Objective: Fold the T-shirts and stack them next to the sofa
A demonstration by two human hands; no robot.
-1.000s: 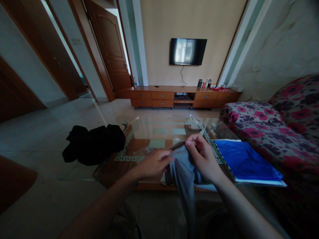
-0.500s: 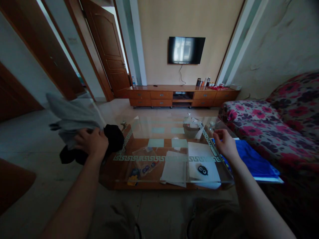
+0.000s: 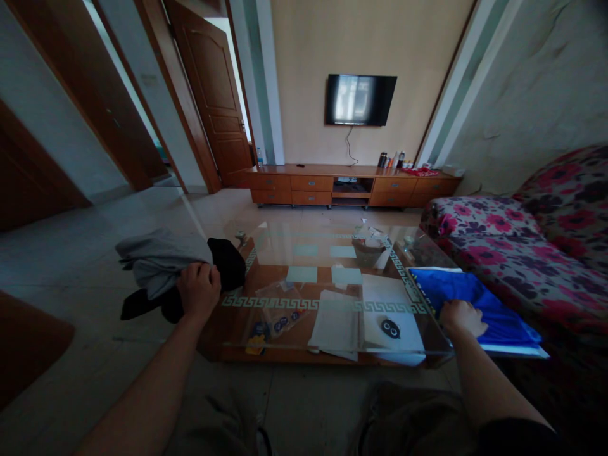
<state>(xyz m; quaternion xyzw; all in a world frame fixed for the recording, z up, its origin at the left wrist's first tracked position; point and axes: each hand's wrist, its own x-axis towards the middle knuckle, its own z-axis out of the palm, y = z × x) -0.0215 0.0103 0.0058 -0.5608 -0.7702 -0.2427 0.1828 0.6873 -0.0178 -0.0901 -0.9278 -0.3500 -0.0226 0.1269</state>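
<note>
Bench (image 3: pixel 325 261) left edge: left hand (image 3: pixel 199 292) on grey cloth (image 3: pixel 164 254). Right edge: right hand (image 3: pixel 463 318) at blue cloth (image 3: pixel 503 310). Can't tell either grip's state.

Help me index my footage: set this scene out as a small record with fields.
Left hand: on the grey cloth; grip unclear
Right hand: at the blue cloth, near its left edge; grip unclear
Glass table, left end: grey cloth over black cloth
Beyond table: television above wooden cabinet
Far right: flowered sofa
</note>
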